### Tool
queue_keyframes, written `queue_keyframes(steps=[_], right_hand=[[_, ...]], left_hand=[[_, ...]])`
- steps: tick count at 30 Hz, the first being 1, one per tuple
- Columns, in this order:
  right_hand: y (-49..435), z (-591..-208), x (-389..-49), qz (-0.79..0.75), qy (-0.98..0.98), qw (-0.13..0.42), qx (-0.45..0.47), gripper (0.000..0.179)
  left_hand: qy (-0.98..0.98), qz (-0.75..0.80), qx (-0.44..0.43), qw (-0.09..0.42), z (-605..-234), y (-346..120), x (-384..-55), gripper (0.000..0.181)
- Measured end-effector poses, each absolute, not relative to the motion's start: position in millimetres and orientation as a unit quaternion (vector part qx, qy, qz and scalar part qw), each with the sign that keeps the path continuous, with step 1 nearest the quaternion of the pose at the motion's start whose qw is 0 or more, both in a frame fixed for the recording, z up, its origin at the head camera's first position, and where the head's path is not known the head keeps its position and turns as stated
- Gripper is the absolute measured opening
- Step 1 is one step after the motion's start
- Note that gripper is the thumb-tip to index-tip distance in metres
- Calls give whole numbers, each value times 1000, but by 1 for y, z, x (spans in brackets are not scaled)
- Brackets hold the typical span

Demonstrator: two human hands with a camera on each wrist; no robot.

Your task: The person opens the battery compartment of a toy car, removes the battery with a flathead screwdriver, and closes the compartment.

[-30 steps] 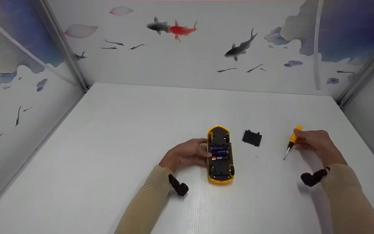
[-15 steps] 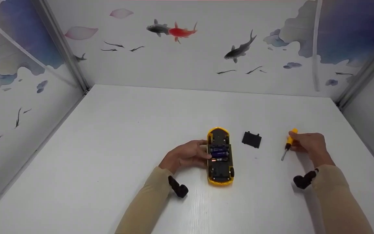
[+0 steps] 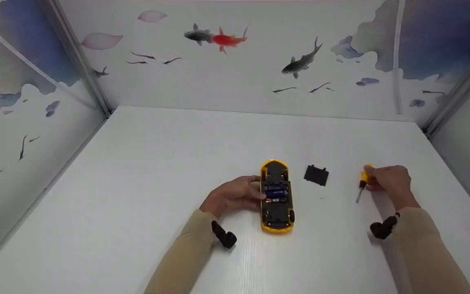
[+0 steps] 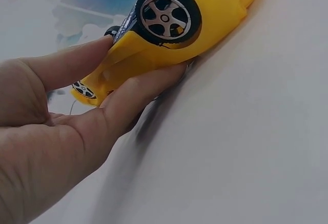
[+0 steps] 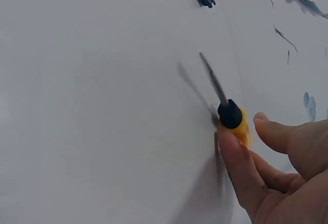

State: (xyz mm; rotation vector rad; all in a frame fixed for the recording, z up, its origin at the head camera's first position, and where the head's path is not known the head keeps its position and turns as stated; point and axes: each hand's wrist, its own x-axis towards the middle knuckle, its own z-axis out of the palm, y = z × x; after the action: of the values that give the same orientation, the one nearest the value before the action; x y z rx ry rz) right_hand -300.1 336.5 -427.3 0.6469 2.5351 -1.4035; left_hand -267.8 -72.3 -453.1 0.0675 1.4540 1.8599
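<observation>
A yellow toy car (image 3: 276, 216) lies wheels-up, its black underside facing the head camera. Blue batteries (image 3: 276, 192) and an orange-ended one show in its uncovered compartment. My left hand (image 3: 237, 192) grips the car's left side, thumb near the compartment edge and fingers along the body beneath, as the left wrist view shows. Off to the right, my right hand (image 3: 390, 179) holds a screwdriver (image 3: 364, 177) by its yellow handle, the metal shaft pointing down and toward me. Between the car and the screwdriver lies the black battery cover (image 3: 316, 175), flat, with small tabs.
The white table (image 3: 157, 163) is bordered by walls printed with fish and blue shapes (image 3: 300, 65). Metal posts (image 3: 84, 61) stand at the back corners. Each sleeve carries a small black wrist camera (image 3: 223, 234).
My right hand has moved a little left with the screwdriver, coming nearer the battery cover, and its tip has swung slightly. My left hand and the toy car have stayed in place.
</observation>
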Motion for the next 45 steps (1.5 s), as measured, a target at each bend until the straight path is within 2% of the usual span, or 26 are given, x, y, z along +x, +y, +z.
queue_keyframes(steps=[8, 16, 23, 28, 35, 45], right_hand=[[323, -411, -294, -468, 865, 69, 164, 77], [308, -405, -286, -443, 886, 66, 121, 70], [312, -403, -282, -432, 894, 40, 111, 65], [320, -404, -278, -439, 889, 46, 123, 68], [320, -404, -262, -433, 896, 46, 84, 71], [295, -398, -241, -393, 917, 64, 18, 72]], left_hand=[[564, 731, 30, 383, -453, -74, -267, 78], [557, 736, 32, 383, -455, -74, -267, 77], [557, 738, 31, 379, -454, -73, -266, 75], [569, 734, 10, 372, -452, -72, -266, 75], [562, 740, -13, 368, -452, -69, -267, 73], [565, 739, 18, 368, -450, -70, -268, 65]])
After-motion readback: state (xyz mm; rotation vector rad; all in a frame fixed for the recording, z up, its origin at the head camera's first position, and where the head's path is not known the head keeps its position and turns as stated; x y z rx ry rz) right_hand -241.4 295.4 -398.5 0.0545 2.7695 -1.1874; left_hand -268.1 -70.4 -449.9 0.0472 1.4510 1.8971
